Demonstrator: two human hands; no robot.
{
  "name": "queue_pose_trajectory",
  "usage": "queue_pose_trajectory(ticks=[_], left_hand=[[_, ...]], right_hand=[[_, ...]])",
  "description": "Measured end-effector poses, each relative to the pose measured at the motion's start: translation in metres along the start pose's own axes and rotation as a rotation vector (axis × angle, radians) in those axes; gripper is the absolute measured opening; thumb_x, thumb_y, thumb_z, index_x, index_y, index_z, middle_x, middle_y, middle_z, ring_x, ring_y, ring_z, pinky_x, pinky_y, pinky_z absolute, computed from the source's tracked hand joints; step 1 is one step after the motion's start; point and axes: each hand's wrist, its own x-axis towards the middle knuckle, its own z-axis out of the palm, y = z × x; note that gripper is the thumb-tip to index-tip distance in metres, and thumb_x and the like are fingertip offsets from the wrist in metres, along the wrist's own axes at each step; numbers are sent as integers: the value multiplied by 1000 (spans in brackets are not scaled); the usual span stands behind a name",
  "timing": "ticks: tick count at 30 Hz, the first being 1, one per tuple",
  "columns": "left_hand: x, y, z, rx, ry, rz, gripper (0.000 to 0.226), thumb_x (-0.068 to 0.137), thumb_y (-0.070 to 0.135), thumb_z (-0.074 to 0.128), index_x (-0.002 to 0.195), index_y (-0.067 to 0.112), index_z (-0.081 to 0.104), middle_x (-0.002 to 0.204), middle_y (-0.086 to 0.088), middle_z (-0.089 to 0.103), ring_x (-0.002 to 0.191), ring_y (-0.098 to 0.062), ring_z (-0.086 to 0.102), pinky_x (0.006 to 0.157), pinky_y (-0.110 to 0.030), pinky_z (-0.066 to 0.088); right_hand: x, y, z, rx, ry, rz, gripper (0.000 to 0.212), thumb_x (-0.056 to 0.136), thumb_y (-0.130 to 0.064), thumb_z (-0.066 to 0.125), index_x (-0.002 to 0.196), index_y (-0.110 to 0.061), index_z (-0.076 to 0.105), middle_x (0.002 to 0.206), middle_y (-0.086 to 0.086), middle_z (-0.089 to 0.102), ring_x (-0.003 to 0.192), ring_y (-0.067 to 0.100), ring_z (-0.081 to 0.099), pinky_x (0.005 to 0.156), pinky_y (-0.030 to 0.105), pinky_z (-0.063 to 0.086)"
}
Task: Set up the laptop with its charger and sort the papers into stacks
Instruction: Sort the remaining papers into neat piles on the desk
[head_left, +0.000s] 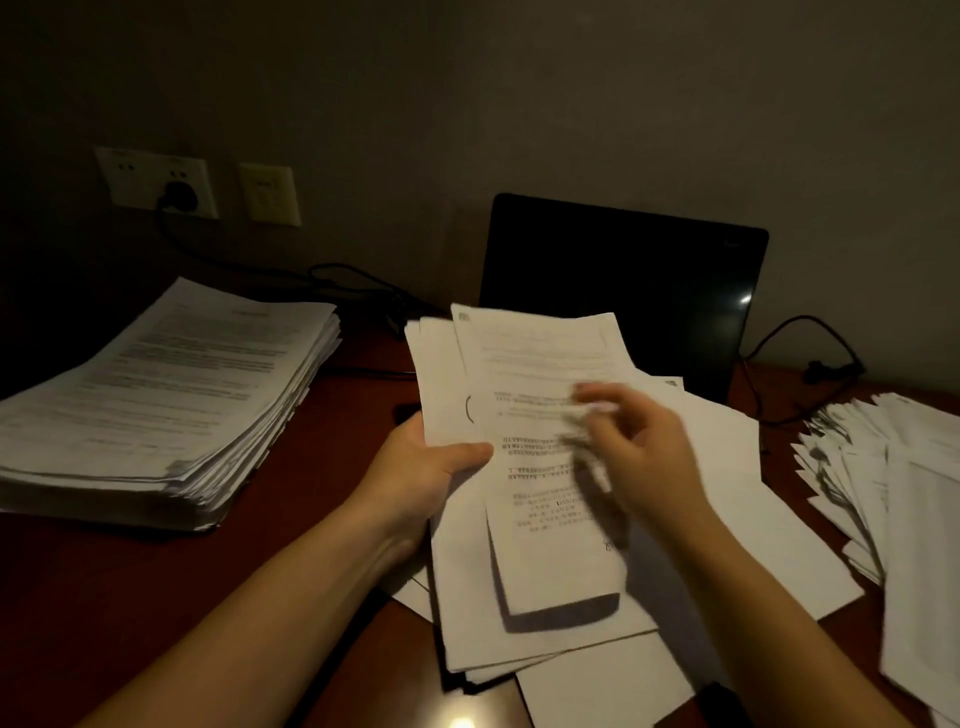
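In front of the open laptop (623, 291), the left hand (421, 478) holds a fanned sheaf of papers (467, 597) in a closed grip; the right hand (644, 457) blurs over the top sheet (530, 353), its grip unreadable. Uneven sheets could slide out onto the loose pages (753, 519) below

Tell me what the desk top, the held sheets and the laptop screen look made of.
Desk top: reddish-brown, glossy, likely varnished wood or veneer.
Held sheets: thin matte printed paper, curling at the near end.
Laptop screen: glossy black, glass or plastic; glint shows.
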Motion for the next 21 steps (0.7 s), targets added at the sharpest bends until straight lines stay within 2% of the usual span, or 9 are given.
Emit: queue_pose_trajectory(ticks=[2, 4, 6, 7, 10, 13, 17, 19, 21], left_hand=[[-1, 6, -4, -23, -10, 43, 34, 91, -5, 64, 118, 14, 66, 106, -4, 77, 94, -24, 75, 76, -37, 63], [0, 12, -9, -57, -22, 73, 36, 90, -6, 64, 121, 13, 64, 109, -8, 76, 97, -26, 74, 78, -40, 63], [1, 15, -13, -72, -33, 83, 38, 90, -6, 63, 123, 13, 63, 111, -9, 75, 98, -28, 74, 79, -41, 63], [2, 17, -14, -85, -37, 82, 37, 91, -5, 62, 123, 13, 63, 111, -10, 75, 98, -29, 74, 78, -41, 63], [3, 18, -17, -138, -38, 76, 35, 92, -5, 59, 123, 11, 62, 110, -13, 75, 98, -31, 74, 75, -42, 63], [6, 16, -20, -152, -9, 70, 31, 94, -3, 58, 121, 12, 63, 110, -13, 75, 98, -31, 74, 77, -44, 63], [9, 13, -24, -95, 3, 48, 27, 95, 8, 62, 121, 16, 65, 112, -7, 76, 100, -26, 74, 80, -42, 59], [8, 11, -25, -48, -21, 30, 26, 95, 10, 63, 120, 19, 67, 110, -3, 76, 97, -21, 74, 73, -34, 60], [8, 9, -25, -29, -40, -8, 27, 96, 8, 62, 121, 19, 66, 109, -2, 77, 96, -20, 75, 69, -31, 60]], right_hand=[[10, 6, -15, -99, 191, 27, 37, 95, -15, 63, 131, -19, 54, 115, -9, 63, 89, 8, 68, 67, 22, 55], [16, 10, -28, 133, 169, 131, 49, 92, -20, 68, 136, -22, 46, 115, -4, 69, 94, 12, 70, 71, 23, 55], [17, 12, -37, 346, 124, 205, 41, 90, -15, 68, 128, -18, 52, 102, 2, 76, 92, 18, 74, 71, 31, 62], [15, 12, -40, 364, 111, 196, 33, 89, -13, 67, 120, -15, 57, 99, 3, 77, 90, 20, 75, 72, 34, 63], [10, 11, -49, 212, 144, 85, 20, 86, -17, 71, 104, -15, 63, 90, 1, 77, 81, 24, 75, 67, 36, 63], [9, 4, -58, 156, 119, 40, 18, 88, -21, 68, 102, -12, 63, 85, 3, 76, 77, 23, 75, 61, 32, 62], [5, 5, -48, 13, -70, 165, 11, 95, -21, 61, 105, -17, 67, 86, 2, 77, 77, 21, 76, 67, 40, 62], [3, 15, -40, -106, -145, 243, 12, 97, -23, 60, 105, -19, 68, 88, -1, 77, 78, 17, 75, 75, 42, 62], [3, 18, -35, -173, -200, 299, 11, 99, -24, 59, 102, -21, 69, 89, -6, 77, 78, 13, 75, 75, 37, 61]])
